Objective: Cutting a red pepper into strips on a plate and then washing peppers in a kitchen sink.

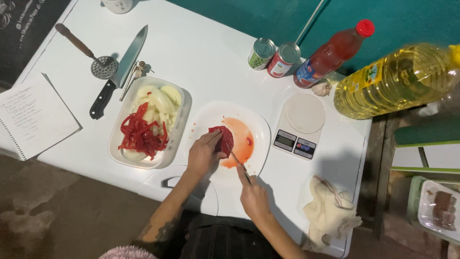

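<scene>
My left hand (pixel 203 153) presses down on a dark red piece of food (pixel 223 139) that lies on a white square plate (pixel 211 115) smeared with red juice. My right hand (pixel 254 196) grips a small knife (pixel 237 160) by the handle, its blade resting against the red piece. Left of the plate stands a white tray (pixel 179 122) filled with red strips (pixel 141 134) and pale onion slices (pixel 160 98).
A large black-handled knife (pixel 120 72), a masher (pixel 103 66) and an open notebook (pixel 33 117) lie at the left. Two cans (pixel 274 56), a red sauce bottle (pixel 330 55), an oil bottle (pixel 397 79), a kitchen scale (pixel 299 124) and a cloth (pixel 328 211) are at the right.
</scene>
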